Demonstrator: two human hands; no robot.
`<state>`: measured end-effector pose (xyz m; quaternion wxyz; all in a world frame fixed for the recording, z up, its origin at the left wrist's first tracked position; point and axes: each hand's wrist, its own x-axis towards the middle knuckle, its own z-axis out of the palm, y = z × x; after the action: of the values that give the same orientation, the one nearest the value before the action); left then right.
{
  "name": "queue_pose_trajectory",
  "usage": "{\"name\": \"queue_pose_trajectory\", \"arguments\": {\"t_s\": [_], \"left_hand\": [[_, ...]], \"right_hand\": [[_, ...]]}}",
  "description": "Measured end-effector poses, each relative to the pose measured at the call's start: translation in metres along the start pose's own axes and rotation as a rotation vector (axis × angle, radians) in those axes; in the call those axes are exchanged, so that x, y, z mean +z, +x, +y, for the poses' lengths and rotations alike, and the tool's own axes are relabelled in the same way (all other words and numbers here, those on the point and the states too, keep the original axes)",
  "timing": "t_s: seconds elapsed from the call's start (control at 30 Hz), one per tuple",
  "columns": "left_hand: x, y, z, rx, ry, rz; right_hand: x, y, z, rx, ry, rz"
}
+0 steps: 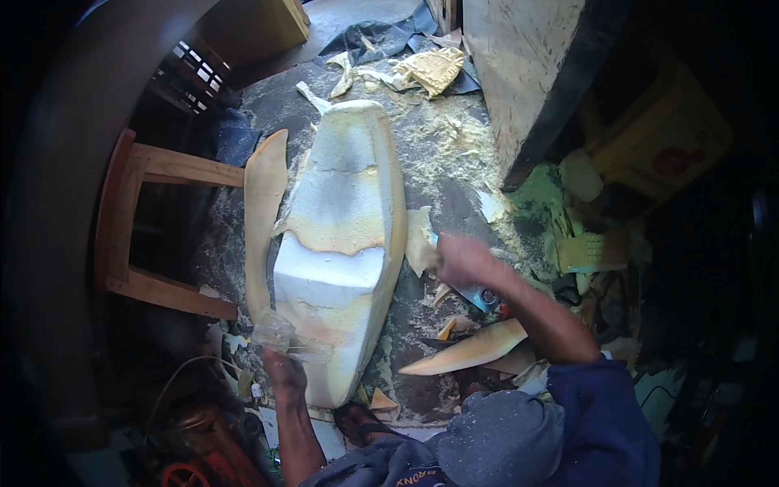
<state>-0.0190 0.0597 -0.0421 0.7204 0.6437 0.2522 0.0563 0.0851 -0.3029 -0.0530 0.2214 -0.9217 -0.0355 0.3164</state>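
A long pale foam seat pad (337,219) lies lengthwise before me, with a raised step across its middle and dark smudges on its far half. My left hand (282,365) is closed on a clear plastic container (274,330), tilted over the pad's near left edge. Right of the pad, my right hand (469,261) is a blurred fist. A torn foam scrap (420,242) shows at its fingertips, and a blue object with a round end (484,299) shows below it. What this fist holds is hidden.
A long foam strip (264,211) lies along the pad's left side, beside a wooden frame (174,168). A pointed foam offcut (466,349) lies near right. Foam crumbs and a yellow foam chunk (434,71) litter the far floor. A wooden panel (519,73) stands far right.
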Motion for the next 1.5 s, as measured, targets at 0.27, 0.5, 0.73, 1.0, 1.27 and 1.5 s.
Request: {"name": "queue_pose_trajectory", "arguments": {"t_s": [0.27,0.5,0.73,1.0,1.27,1.5], "left_hand": [[-0.005,0.01,-0.066,-0.301,-0.272,0.019],[-0.011,-0.001,-0.075,-0.214,-0.246,0.042],[-0.047,-0.004,-0.077,-0.177,-0.568,-0.15],[-0.137,-0.016,-0.022,0.084,-0.658,0.002],[-0.15,-0.035,-0.002,0.103,-0.56,0.042],[-0.116,-0.042,-0.024,-0.094,-0.627,-0.116]], "right_hand": [[0.004,0.138,0.029,-0.008,0.483,0.215],[-0.007,0.035,-0.005,-0.243,0.172,-0.257],[-0.125,-0.014,-0.096,-0.823,1.214,-0.204],[-0.149,0.096,-0.172,-0.675,1.552,0.109],[-0.069,0.186,-0.1,0.035,0.504,0.87],[0.057,0.004,0.023,-0.047,0.561,0.965]]}}
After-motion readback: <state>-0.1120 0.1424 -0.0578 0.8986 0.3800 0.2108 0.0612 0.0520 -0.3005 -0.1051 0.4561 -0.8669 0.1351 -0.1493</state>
